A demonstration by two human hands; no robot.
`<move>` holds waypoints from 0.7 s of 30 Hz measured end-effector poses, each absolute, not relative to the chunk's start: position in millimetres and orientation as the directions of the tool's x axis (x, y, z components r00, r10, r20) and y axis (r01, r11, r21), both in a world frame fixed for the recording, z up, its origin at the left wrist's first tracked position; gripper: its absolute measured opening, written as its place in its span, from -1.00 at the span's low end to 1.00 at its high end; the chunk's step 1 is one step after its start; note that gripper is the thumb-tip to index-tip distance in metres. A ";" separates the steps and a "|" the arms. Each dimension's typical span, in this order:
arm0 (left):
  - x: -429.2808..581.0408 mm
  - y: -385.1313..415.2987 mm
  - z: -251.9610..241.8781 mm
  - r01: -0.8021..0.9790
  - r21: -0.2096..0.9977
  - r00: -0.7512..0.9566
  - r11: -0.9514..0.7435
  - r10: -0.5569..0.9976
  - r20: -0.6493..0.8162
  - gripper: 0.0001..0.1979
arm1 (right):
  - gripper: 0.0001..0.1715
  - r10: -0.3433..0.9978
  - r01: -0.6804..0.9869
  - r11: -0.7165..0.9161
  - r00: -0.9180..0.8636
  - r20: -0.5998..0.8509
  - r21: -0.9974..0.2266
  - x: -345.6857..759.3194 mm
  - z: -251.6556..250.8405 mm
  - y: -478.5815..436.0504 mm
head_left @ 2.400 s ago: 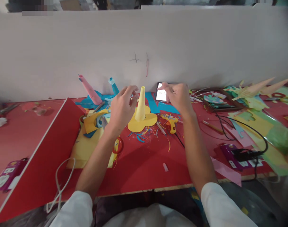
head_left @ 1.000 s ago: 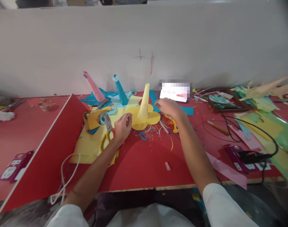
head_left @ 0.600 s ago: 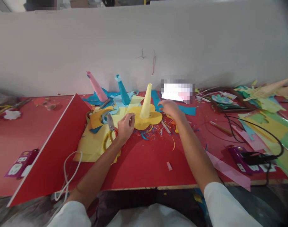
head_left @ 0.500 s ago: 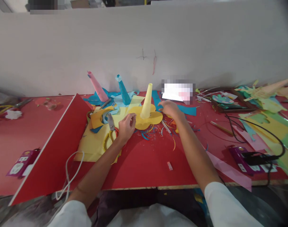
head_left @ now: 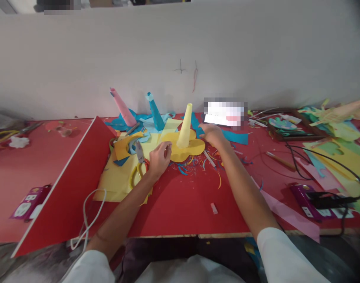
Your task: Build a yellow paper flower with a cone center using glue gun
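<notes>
A pale yellow paper cone [head_left: 185,127] stands upright on a yellow flower-shaped paper [head_left: 196,147]. At the flower's left edge is my left hand [head_left: 160,160], closed with thumb and fingertips together; what they hold, if anything, is hidden. My right hand [head_left: 213,136] reaches over a blue paper strip [head_left: 235,137] at the flower's right, fingers apart and slightly bent, holding nothing visible. A blue paper cone [head_left: 156,114] and a pink paper cone [head_left: 123,108] lean behind on the left. Scissors with yellow handles [head_left: 140,159] lie beside my left hand.
A red upright board [head_left: 64,184] stands to the left. Thin paper scraps [head_left: 184,169] litter the table. A lit phone [head_left: 222,114] rests against the wall. A purple box with a black cable [head_left: 308,200], a pencil [head_left: 281,161] and a pink strip [head_left: 292,216] lie on the right.
The view has shifted slightly, so everything sits a little farther right. Both hands keep nearly the same places around the flower-shaped paper, and the cone still stands on it.
</notes>
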State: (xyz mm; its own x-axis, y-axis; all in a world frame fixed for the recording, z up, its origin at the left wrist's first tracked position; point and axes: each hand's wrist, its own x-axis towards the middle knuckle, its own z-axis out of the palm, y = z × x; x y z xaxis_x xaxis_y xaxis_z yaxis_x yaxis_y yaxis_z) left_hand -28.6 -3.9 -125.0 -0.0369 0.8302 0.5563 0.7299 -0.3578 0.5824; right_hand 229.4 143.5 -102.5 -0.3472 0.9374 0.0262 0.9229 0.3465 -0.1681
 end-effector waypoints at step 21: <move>-29.9 -3.0 -128.3 0.773 0.531 0.021 -0.346 0.851 0.524 -0.83 | -0.66 0.880 0.871 0.436 -0.359 0.312 -0.228 231.4 -54.0 130.6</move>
